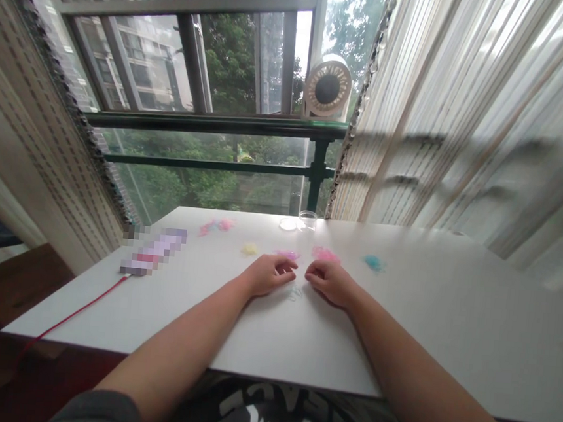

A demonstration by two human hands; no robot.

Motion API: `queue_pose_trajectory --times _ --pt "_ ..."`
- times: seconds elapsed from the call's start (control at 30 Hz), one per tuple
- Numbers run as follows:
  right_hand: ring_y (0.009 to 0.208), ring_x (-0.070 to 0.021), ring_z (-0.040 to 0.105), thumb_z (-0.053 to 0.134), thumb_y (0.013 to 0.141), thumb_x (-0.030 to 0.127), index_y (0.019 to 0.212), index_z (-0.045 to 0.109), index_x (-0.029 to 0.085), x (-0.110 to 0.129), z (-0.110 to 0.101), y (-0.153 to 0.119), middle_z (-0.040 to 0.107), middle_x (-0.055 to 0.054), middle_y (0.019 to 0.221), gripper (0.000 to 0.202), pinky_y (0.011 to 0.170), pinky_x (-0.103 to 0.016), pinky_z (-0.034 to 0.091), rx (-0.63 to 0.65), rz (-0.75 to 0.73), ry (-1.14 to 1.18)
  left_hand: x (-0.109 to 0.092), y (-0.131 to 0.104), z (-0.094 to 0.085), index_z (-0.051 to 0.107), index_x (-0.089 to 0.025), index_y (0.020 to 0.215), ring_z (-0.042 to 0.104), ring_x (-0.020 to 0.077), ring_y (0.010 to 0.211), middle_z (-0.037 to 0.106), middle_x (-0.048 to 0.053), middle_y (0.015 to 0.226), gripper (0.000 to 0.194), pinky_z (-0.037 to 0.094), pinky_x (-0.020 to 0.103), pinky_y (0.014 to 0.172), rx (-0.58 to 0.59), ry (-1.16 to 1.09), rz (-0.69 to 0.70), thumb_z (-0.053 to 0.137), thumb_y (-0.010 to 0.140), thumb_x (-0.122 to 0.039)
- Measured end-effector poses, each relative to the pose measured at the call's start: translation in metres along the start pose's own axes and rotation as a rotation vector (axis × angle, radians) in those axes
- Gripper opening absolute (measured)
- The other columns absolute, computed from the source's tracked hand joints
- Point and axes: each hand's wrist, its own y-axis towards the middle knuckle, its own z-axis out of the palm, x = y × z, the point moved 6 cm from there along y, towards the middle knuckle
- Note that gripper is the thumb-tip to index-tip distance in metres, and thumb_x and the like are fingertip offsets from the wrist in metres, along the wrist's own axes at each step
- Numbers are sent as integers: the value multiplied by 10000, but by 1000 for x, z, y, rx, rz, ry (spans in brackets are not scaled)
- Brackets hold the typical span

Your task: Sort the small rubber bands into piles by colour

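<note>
My left hand [272, 275] rests over the white table [162, 332], with a gap between its thumb and fingers and nothing visible in it. Across a small gap, my right hand [330, 283] has its fingers curled together, and anything in them is too small to make out. Just below the gap lie a few pale, loop-like bits [294, 293] resembling tiny rubber bands. Behind my left hand is a purple pile [286, 255], partly covered. A pink pile [326, 253] sits right behind my right hand. A yellow pile [249, 249] lies left and a blue pile [373, 263] right.
A mixed pink and blue pile [218, 226] lies at the back left. A clear round container [307, 221] and a lid-like disc [288, 224] stand at the back edge. A blurred-out device [153, 252] with a red cable [80, 308] lies left. A fan [327, 89] stands by the window.
</note>
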Motion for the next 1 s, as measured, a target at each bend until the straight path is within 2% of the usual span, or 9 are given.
queue_pose_trajectory --times 0.1,0.33,0.5,0.67,1.0 --pt "534 -110 430 540 720 215 717 624 145 5 2 -1 532 16 574 109 519 -233 312 3 -13 -7 -6 0 1 657 -158 1013 589 102 653 694 45 850 301 459 201 605 -28 -59 47 597 756 -302" --pt "525 -108 418 534 725 209 706 595 149 5 7 -1 488 29 550 88 500 -228 299 -9 -35 27 -16 0 2 702 -157 857 588 103 638 690 32 753 174 455 193 596 -40 -17 107 586 757 -241" --pt "528 -102 411 514 746 213 721 562 156 3 7 0 477 33 566 79 500 -221 310 -48 -48 77 -14 0 -1 710 -164 860 591 106 633 697 30 758 184 449 194 587 -79 -6 75 584 768 -262" --pt "520 -93 392 572 715 230 743 552 162 3 7 1 481 37 585 76 481 -212 299 -84 -55 106 -13 1 -7 711 -157 863 572 96 600 703 30 769 197 441 196 582 -140 -4 45 580 781 -278" --pt "529 -94 404 574 725 226 734 575 160 2 6 3 482 39 577 67 496 -214 303 -115 -67 120 -12 1 -8 714 -155 853 565 98 586 708 37 773 213 440 205 587 -140 -3 27 592 776 -312"
